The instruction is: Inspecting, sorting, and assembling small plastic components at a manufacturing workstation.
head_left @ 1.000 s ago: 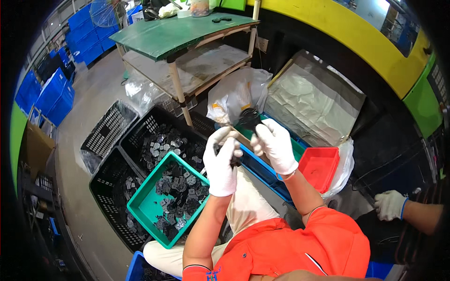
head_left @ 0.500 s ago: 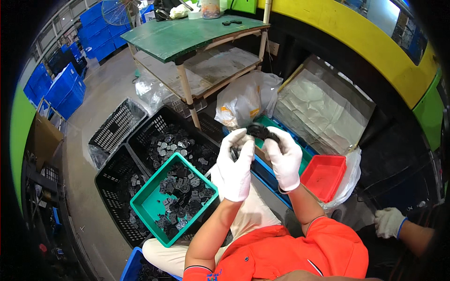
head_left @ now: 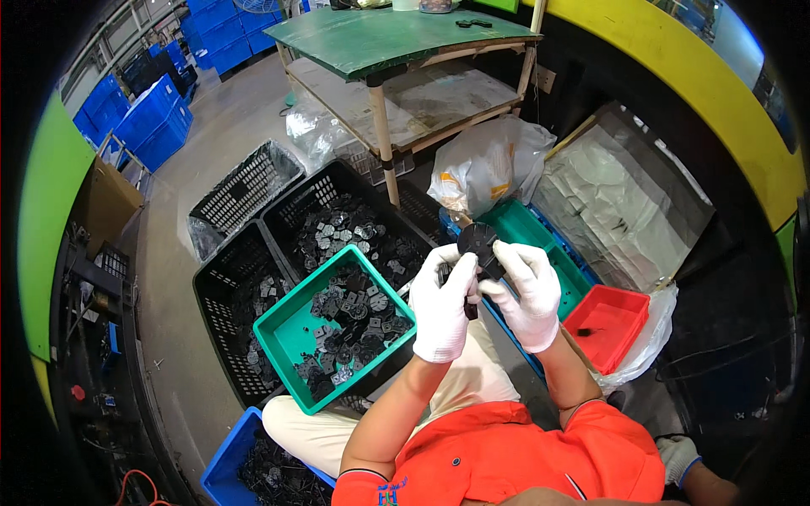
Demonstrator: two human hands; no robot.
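A flat black plastic part [head_left: 479,241] with a rounded outline is held up between my two white-gloved hands. My left hand [head_left: 442,310] grips it from the left, fingers closed. On the other side my right hand [head_left: 531,297] pinches its edge between thumb and fingers. Another dark piece [head_left: 471,311] shows below the left fingers; its shape is mostly hidden. At my left knee a green tray [head_left: 283,325] contains many small black plastic pieces. To the right, a small blurred black piece [head_left: 585,331] shows over the red tray [head_left: 620,308].
Black mesh crates [head_left: 226,291] with black pieces stand beyond the green tray. A blue bin [head_left: 221,460] is at lower left. Ahead are a green-topped table [head_left: 388,38], a plastic bag [head_left: 477,173] and a green divided tray [head_left: 516,221]. Another person's gloved hand [head_left: 677,455] is at lower right.
The view has shifted, moving the scene rightward. The black part now faces up flat between my hands. A small black piece has appeared at the red tray. The other person's hand is lower.
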